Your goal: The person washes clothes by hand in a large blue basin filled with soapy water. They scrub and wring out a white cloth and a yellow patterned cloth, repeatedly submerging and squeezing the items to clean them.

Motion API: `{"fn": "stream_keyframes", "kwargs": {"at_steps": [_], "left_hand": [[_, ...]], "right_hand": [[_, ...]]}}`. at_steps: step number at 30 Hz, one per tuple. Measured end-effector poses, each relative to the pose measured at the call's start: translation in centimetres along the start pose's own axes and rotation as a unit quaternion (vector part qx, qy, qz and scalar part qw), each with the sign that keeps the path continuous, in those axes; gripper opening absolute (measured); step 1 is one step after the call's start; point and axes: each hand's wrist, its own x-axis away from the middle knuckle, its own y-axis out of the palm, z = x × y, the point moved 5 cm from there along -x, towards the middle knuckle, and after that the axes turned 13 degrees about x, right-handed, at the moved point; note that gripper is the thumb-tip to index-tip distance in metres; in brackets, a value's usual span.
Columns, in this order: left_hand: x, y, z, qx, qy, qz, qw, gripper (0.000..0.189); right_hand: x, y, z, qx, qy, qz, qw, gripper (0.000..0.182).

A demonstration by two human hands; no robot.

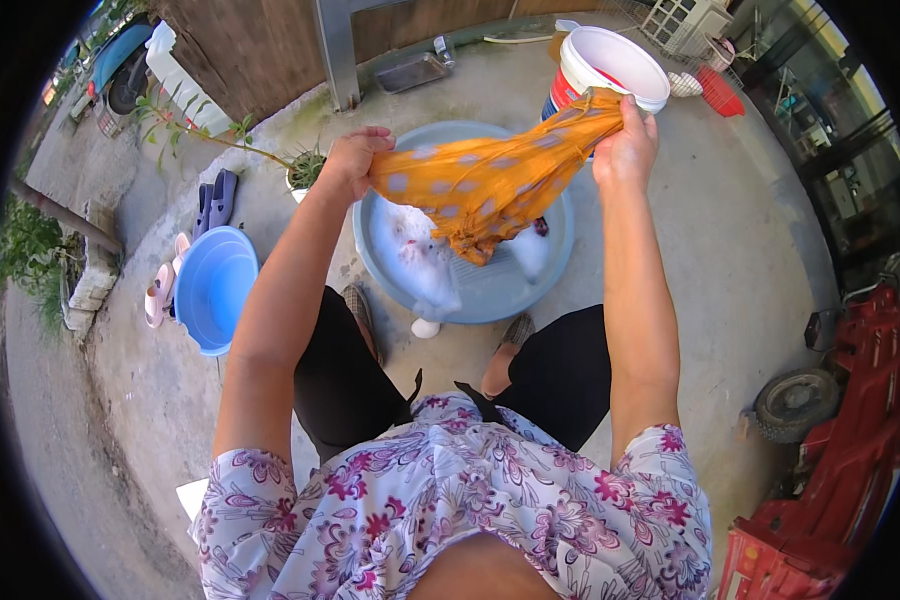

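An orange cloth garment (487, 176) with pale dots is stretched between my two hands, wet and bunched along its lower edge. My left hand (356, 159) grips its left end, and my right hand (628, 146) pinches the gathered upper right end. Below the cloth stands a round blue-grey plastic washtub (562, 247) on the concrete. White suds (420, 262) lie inside it on the left, with more at the right. Ridges of a washboard surface (487, 281) show in its front part. A small dark red item (541, 226) pokes out of the foam; its kind cannot be made out.
A white paint bucket (615, 67) stands behind the tub at right. A blue basin (217, 292), slippers (166, 281) and a potted plant (300, 169) are at left. A foam clump (425, 328) lies before the tub. A red metal vehicle frame (840, 450) flanks the right side.
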Motion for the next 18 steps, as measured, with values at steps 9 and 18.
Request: {"fn": "stream_keyframes", "kwargs": {"at_steps": [9,18], "left_hand": [[-2.8,-4.6,2.4,0.087,0.041,0.071,0.993,0.016],[-5.6,-5.7,1.6,0.124,0.002,0.092,0.988,0.02]], "right_hand": [[-1.7,-3.1,2.8,-0.006,0.035,0.082,0.996,0.023],[-2.7,3.3,8.0,0.001,0.062,-0.026,0.998,0.02]]}}
